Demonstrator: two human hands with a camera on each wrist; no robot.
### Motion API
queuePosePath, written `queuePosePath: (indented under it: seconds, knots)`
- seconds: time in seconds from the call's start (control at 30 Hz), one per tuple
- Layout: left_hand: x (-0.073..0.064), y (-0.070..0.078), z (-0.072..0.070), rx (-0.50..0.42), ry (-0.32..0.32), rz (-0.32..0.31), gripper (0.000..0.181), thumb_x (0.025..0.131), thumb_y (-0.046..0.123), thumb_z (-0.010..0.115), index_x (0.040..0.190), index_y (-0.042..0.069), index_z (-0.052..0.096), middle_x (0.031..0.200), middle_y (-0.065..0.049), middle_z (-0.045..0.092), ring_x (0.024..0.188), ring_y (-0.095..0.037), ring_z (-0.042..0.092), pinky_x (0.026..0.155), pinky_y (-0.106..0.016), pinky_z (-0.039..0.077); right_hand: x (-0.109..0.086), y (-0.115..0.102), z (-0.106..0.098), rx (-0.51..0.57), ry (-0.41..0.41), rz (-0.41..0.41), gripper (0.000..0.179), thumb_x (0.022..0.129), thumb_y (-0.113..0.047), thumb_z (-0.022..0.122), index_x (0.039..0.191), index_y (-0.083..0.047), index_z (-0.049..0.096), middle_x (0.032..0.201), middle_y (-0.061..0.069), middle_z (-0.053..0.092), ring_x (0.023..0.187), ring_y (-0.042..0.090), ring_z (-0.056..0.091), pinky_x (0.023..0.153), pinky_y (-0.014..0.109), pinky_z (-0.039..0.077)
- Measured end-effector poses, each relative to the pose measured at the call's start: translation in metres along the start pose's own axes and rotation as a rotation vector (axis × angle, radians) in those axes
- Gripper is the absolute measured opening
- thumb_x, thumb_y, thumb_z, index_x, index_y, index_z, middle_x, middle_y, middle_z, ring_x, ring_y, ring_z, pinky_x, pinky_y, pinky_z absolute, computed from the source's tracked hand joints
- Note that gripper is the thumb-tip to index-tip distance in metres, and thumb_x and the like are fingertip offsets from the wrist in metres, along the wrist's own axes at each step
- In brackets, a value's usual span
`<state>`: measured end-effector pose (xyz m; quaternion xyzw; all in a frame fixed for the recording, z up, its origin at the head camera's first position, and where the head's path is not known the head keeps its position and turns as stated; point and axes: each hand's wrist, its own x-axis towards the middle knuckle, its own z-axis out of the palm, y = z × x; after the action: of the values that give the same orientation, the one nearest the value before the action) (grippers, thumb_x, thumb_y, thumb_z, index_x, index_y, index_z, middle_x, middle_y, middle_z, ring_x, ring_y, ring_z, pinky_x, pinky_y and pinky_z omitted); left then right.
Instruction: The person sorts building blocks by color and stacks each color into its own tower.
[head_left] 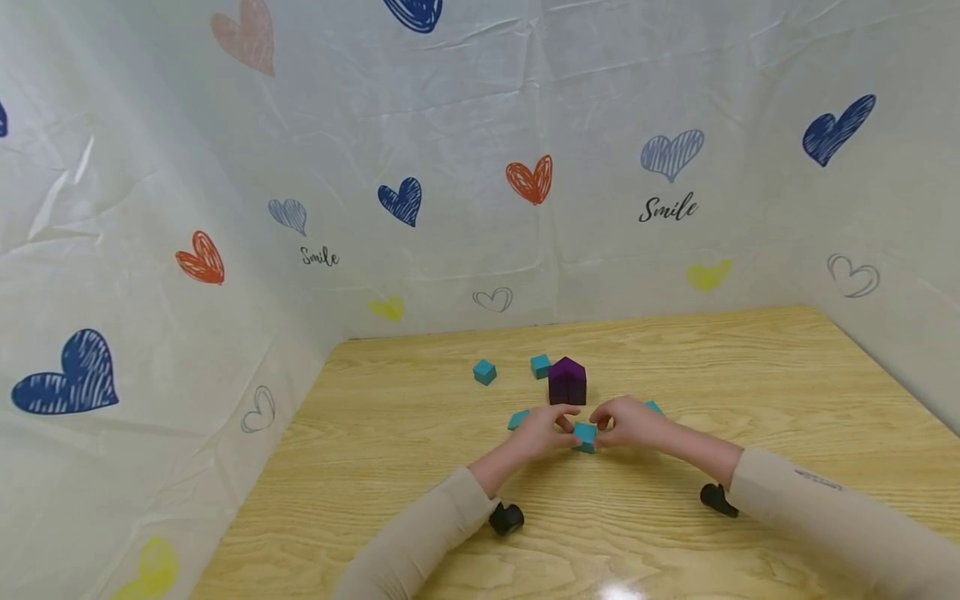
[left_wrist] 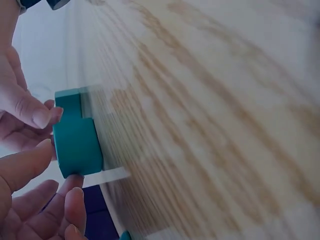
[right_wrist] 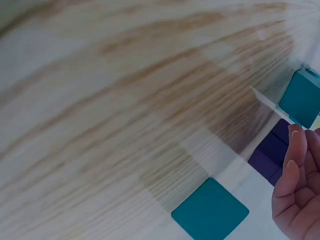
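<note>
Pinching the smooth blue-green cube [head_left: 586, 432] by its sides, left hand [head_left: 542, 432] and right hand [head_left: 630, 422] should find it light and hard.

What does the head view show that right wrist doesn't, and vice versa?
Head only: orange-red drawn hearts and black "Smile" lettering, beige fabric sleeves, two black rounded objects beside them, the left hand.

Right wrist only: no new object I can make out, just close-up fingernails on the right hand.

Both: right hand, teal cube-shaped blocks, dark purple block shape, light wood-grain table. Block material unclear.
</note>
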<state>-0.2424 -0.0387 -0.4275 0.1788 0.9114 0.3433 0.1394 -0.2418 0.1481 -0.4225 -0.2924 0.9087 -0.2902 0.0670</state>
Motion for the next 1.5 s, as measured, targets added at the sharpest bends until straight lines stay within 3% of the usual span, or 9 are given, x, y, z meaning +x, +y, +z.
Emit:
queuePosePath:
  seconds: [0.2, 0.4, 0.67, 1.0, 1.23, 1.37, 1.5]
  knots:
    - [0.002, 0.002, 0.005, 0.069, 0.013, -0.008, 0.042, 0.083, 0.017, 0.068, 0.123, 0.013, 0.058, 0.091, 0.0, 0.065, 0.076, -0.008, 0.056, 0.061, -0.018, 0.044, 0.005, -0.004, 0.004, -0.006, -0.011, 0.051, 0.026, 0.075, -0.011, 0.073, 0.095, 0.004, 0.068, 0.082, 0.004, 0.066, 0.074, 0.015, 0.058, 0.065, 0.027, 0.05]
    - [0.002, 0.001, 0.005, 0.107, 0.035, 0.016, 0.033, 0.083, 0.018, 0.068, 0.113, 0.009, 0.063, 0.091, -0.002, 0.065, 0.08, -0.01, 0.058, 0.064, -0.018, 0.046, 0.006, -0.006, 0.003, 0.016, -0.023, 0.037, 0.024, 0.076, -0.009, 0.072, 0.097, 0.003, 0.068, 0.087, 0.005, 0.067, 0.077, 0.014, 0.058, 0.065, 0.025, 0.049]
    - [0.004, -0.005, 0.002, 0.119, 0.028, 0.025, 0.031, 0.082, 0.019, 0.07, 0.11, 0.007, 0.065, 0.093, -0.002, 0.066, 0.086, -0.013, 0.06, 0.071, -0.022, 0.048, 0.009, -0.002, 0.004, 0.048, -0.029, 0.019, 0.026, 0.077, -0.005, 0.068, 0.101, 0.004, 0.067, 0.096, 0.012, 0.067, 0.082, 0.021, 0.062, 0.066, 0.026, 0.051]
    - [0.012, -0.014, -0.002, 0.098, 0.017, 0.081, 0.028, 0.079, 0.019, 0.073, 0.103, 0.006, 0.068, 0.089, -0.001, 0.067, 0.082, -0.01, 0.06, 0.069, -0.018, 0.047, 0.013, 0.003, 0.005, 0.104, -0.048, 0.026, 0.028, 0.077, -0.004, 0.069, 0.102, 0.008, 0.066, 0.098, 0.016, 0.067, 0.083, 0.021, 0.062, 0.067, 0.027, 0.052]
    - [0.013, -0.012, -0.004, 0.06, 0.005, 0.04, 0.028, 0.079, 0.019, 0.073, 0.103, 0.007, 0.068, 0.09, 0.001, 0.067, 0.083, -0.009, 0.059, 0.068, -0.018, 0.047, 0.015, 0.003, 0.004, 0.11, -0.047, 0.064, 0.029, 0.078, -0.004, 0.069, 0.104, 0.008, 0.065, 0.101, 0.017, 0.066, 0.094, 0.029, 0.061, 0.074, 0.033, 0.052]
    - [0.014, -0.011, -0.005, 0.035, 0.003, 0.017, 0.028, 0.078, 0.018, 0.073, 0.103, 0.006, 0.068, 0.091, 0.0, 0.067, 0.084, -0.01, 0.059, 0.068, -0.019, 0.048, 0.015, 0.0, -0.002, 0.065, -0.035, 0.031, 0.03, 0.078, -0.004, 0.068, 0.105, 0.009, 0.063, 0.098, 0.017, 0.066, 0.086, 0.026, 0.063, 0.07, 0.031, 0.052]
    - [0.014, -0.01, -0.007, 0.033, -0.004, -0.014, 0.03, 0.078, 0.019, 0.074, 0.104, 0.007, 0.068, 0.093, 0.0, 0.067, 0.086, -0.011, 0.059, 0.071, -0.021, 0.048, 0.013, 0.002, -0.021, 0.003, 0.023, -0.026, 0.032, 0.078, -0.005, 0.067, 0.106, 0.01, 0.062, 0.096, 0.019, 0.065, 0.076, 0.021, 0.06, 0.064, 0.029, 0.05]
